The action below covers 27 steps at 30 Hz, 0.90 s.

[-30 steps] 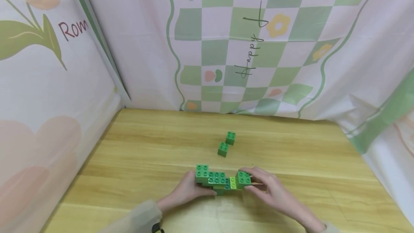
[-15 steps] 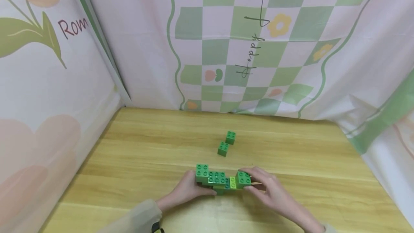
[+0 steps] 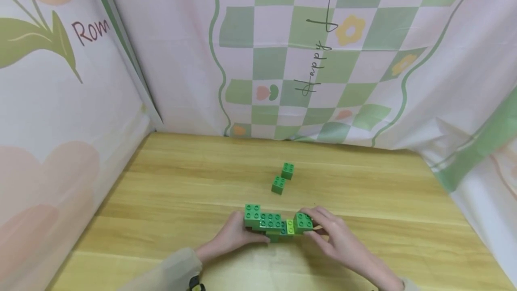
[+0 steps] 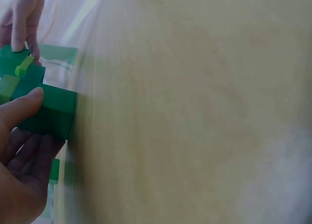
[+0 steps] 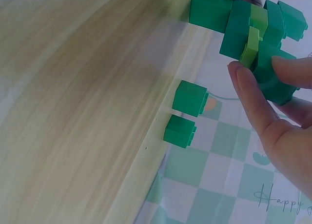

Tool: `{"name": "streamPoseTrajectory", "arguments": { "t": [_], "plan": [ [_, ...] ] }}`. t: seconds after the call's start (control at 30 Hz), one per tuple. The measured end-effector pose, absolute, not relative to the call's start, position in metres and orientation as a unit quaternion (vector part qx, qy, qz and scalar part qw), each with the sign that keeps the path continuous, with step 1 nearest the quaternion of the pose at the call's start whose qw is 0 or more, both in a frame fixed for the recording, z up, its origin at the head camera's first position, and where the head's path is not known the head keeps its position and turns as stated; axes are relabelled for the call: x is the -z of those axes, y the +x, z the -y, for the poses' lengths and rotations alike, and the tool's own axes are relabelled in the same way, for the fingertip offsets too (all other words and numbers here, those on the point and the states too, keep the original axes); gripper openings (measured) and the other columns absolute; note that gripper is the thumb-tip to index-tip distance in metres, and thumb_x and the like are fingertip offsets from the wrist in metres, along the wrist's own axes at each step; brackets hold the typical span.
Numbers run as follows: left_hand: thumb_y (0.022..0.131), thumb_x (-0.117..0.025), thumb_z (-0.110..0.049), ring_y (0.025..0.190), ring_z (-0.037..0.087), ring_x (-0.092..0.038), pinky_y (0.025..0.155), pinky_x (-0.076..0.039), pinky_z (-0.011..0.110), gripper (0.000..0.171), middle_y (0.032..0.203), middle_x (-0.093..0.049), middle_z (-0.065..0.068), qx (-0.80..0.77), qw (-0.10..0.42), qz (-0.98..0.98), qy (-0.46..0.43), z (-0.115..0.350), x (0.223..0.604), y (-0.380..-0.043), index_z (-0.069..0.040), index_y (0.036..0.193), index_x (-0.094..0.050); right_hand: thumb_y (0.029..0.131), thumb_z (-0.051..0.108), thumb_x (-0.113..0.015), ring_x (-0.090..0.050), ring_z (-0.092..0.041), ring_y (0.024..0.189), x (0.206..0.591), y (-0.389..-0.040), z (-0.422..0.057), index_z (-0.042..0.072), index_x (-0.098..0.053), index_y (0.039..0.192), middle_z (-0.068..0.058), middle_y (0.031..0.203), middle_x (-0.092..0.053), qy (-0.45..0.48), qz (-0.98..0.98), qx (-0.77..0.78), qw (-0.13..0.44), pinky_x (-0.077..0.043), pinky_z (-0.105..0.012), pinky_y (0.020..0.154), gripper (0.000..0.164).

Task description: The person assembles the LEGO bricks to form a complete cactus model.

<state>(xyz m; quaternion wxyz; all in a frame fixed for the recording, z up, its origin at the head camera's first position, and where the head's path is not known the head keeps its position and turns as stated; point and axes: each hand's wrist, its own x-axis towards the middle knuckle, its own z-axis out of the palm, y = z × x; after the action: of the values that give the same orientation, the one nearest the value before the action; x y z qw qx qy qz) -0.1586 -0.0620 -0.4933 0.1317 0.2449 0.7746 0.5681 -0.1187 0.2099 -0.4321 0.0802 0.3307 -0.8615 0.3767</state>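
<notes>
A built piece of joined green toy building bricks (image 3: 269, 221) stands between the two hands near the front of the table, with a thin lime brick (image 3: 290, 227) toward its right end. My left hand (image 3: 234, 237) grips the left part, its thumb along the near side of a dark green brick (image 4: 53, 112) and its fingers beneath in the left wrist view. At the right end, a square four-stud green brick (image 3: 303, 222) is pinched between the thumb and fingers of my right hand (image 3: 337, 238). Part of the piece's underside is hidden.
Two loose green bricks lie beyond the piece on the wooden table (image 3: 181, 183), the nearer one (image 3: 278, 185) close to the farther one (image 3: 288, 170). A patterned curtain (image 3: 315, 57) hangs along the back edge, and another cloth (image 3: 72, 125) bounds the left side.
Both hands keep their hold on the brick piece and hardly move. The whole head view shifts very slightly.
</notes>
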Motion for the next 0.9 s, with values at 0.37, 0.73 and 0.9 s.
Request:
{"name": "streamPoseTrajectory", "arguments": {
  "t": [0.37,0.73,0.9],
  "plan": [
    [0.071,-0.087,-0.022,0.107,0.006,-0.069,0.103,-0.051,0.023,0.051,0.117,-0.074,-0.005,-0.564,0.132,-0.778,0.245,0.062,0.4941,-0.1599,-0.024,0.119,-0.069,0.082,-0.008,-0.07,-0.067,-0.005,0.092,0.4341,-0.1187,-0.2111,-0.003,-0.056,0.13,-0.005,0.11,-0.065,0.314,0.869,-0.378,0.056,-0.062,-0.02,0.071,0.05],
    [0.072,-0.087,-0.02,0.107,0.006,-0.069,0.103,-0.051,0.023,0.051,0.117,-0.074,-0.004,-0.568,0.129,-0.776,0.242,0.0635,0.494,-0.1598,-0.023,0.119,-0.069,0.079,-0.005,-0.073,-0.067,-0.007,0.088,0.4296,-0.1204,-0.2085,-0.003,-0.059,0.126,-0.003,0.106,-0.066,0.344,0.864,-0.356,0.092,-0.061,-0.018,0.07,0.049],
    [0.072,-0.087,-0.02,0.106,0.005,-0.069,0.102,-0.051,0.023,0.049,0.117,-0.074,-0.005,-0.57,0.135,-0.771,0.248,0.063,0.4939,-0.1595,-0.024,0.118,-0.069,0.079,-0.002,-0.075,-0.067,-0.004,0.09,0.4291,-0.1212,-0.2119,0.001,-0.061,0.123,-0.002,0.106,-0.068,0.341,0.862,-0.366,0.078,-0.061,-0.019,0.072,0.046]
  ]
}}
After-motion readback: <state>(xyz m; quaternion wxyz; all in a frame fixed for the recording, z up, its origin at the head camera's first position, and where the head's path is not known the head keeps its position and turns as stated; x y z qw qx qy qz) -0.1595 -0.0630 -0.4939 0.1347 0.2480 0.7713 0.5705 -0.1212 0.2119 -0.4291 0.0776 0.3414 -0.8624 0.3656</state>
